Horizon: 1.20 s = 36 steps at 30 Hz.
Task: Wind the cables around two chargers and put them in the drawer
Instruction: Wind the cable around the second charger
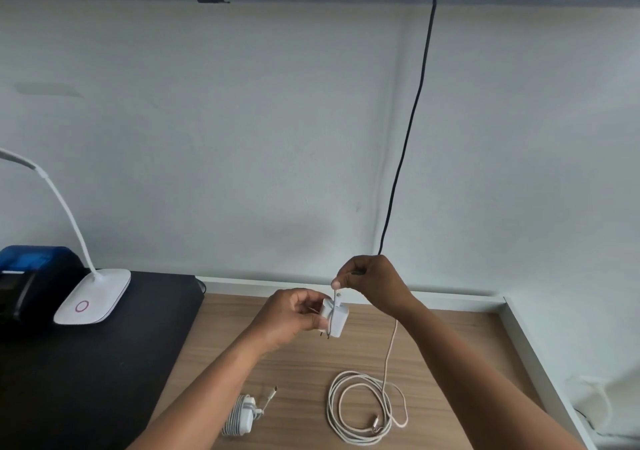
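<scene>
White charger block (334, 316): held above the wooden desktop (294, 363) in the left hand (294, 314), prongs pointing down. Its white cable (363, 408): one strand crosses the block's face and rises to a pinch in the right hand (370, 280), then drops to a loose coil of several loops flat on the desktop, plug end lying within the coil. Second charger (242, 415): white, lying on the desktop left of the coil, apart from it; cable wrapped in tight turns around the body, short tail with connector sticking out to the upper right
</scene>
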### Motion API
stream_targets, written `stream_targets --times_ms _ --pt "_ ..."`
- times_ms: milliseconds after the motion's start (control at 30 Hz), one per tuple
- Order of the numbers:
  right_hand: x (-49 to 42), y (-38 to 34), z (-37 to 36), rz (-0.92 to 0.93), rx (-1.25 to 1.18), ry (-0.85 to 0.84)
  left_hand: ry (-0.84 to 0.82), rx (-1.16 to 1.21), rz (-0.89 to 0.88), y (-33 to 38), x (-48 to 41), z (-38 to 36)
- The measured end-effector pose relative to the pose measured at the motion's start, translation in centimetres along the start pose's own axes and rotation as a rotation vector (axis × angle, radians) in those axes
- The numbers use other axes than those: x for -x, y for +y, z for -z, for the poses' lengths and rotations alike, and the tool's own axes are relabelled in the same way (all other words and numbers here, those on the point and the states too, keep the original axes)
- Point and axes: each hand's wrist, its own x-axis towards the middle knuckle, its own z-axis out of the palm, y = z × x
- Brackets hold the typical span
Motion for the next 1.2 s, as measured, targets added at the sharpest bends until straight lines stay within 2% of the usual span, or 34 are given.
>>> stream_targets --times_ms 133,467,800,1200 --pt "-0.1 0.6 -0.1 -0.001 -0.029 0.006 0.029 0.032 -0.019 0.3 0.2 -0.3" --pt "1.2 2.7 -2.1 -0.077 -0.212 0.108 0.163 0.321 -0.046 1.3 1.1 -0.7" --pt "3.1 3.3 -5.7 -0.049 -0.180 0.128 0.325 0.498 0.021 1.1 0.8 -0.3" --pt "3.9 3.1 -6.5 -0.014 -0.063 0.205 0.379 0.490 0.018 0.9 -0.1 -0.1"
